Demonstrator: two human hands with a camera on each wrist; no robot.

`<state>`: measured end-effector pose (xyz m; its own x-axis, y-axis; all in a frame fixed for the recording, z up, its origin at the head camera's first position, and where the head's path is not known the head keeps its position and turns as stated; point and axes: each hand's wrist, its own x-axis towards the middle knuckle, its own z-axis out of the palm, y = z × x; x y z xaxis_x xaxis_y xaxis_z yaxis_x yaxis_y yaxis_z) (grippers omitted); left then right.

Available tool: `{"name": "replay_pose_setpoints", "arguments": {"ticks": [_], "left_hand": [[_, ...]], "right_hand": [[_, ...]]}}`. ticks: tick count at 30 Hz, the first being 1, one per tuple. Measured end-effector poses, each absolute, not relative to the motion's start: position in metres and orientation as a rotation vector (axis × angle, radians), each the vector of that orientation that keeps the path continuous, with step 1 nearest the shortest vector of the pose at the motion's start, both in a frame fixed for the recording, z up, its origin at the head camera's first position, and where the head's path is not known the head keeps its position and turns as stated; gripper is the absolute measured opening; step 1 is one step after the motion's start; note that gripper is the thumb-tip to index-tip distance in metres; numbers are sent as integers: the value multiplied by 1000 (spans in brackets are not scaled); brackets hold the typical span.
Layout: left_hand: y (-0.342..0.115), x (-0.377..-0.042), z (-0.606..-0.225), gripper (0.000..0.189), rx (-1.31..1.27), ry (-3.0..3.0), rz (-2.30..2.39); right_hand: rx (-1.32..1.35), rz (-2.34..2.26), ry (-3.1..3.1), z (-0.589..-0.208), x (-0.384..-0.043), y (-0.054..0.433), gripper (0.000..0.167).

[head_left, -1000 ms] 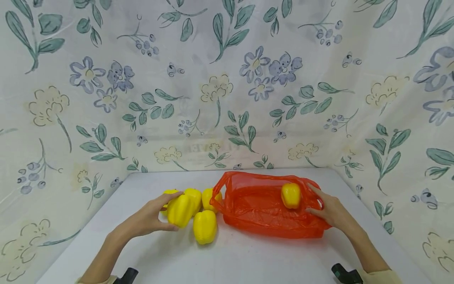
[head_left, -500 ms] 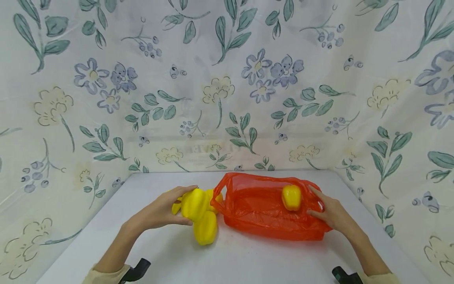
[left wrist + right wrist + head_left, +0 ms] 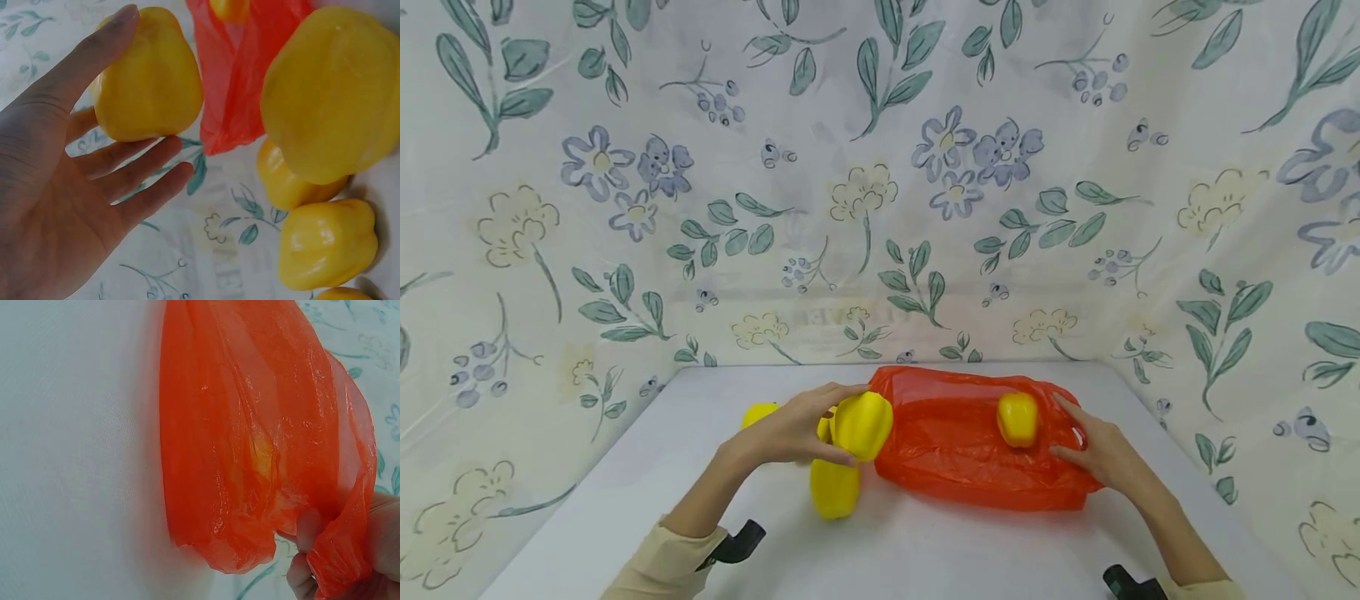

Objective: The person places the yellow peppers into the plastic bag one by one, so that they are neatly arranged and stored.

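Note:
My left hand [image 3: 790, 429] holds a yellow bell pepper [image 3: 865, 427] by thumb and fingers, raised at the left end of a red plastic bag [image 3: 940, 467]. In the left wrist view the thumb lies over the pepper's top, with fingers beneath it. My right hand [image 3: 1096, 446] grips the bag's right handle; the right wrist view shows bunched plastic between its fingers. Inside the spread bag sits another yellow bell pepper [image 3: 1018, 419]. A further pepper [image 3: 835, 490] stands on the table just below the left hand, and one more [image 3: 758, 414] shows behind that hand.
The left wrist view shows several loose peppers, a large near one [image 3: 331, 94] among them. Under everything is a white table [image 3: 925, 558]. A flower-printed cloth [image 3: 865, 242] hangs behind and at both sides.
My left hand has carried its pepper rightward, over the other peppers, to the bag's left end. My right hand keeps its hold on the bag, which stays in place.

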<state>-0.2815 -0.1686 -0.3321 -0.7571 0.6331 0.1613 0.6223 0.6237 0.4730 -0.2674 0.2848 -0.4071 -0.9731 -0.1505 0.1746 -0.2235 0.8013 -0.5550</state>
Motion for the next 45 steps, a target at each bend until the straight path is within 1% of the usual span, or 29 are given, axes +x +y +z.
{"name": "replay_pose_setpoints", "arguments": {"ticks": [6,19,26,36,45], "left_hand": [[-147,-292,-333,88,1075,2791,765],[-94,-320,-330,89,1134,2729,675],[-71,-337,-340,90,1143,2709,632],[-32,-352,-345,92,1103,2708,522],[-10,-368,-356,89,1063,2677,468]], "right_hand": [[317,920,-2854,-408,-267,284,84],[328,881,-2846,-408,-267,285,86],[334,875,-2832,-407,-267,285,84],[322,879,-2851,-405,-268,286,85],[319,890,-2857,-407,-268,287,84]]}}
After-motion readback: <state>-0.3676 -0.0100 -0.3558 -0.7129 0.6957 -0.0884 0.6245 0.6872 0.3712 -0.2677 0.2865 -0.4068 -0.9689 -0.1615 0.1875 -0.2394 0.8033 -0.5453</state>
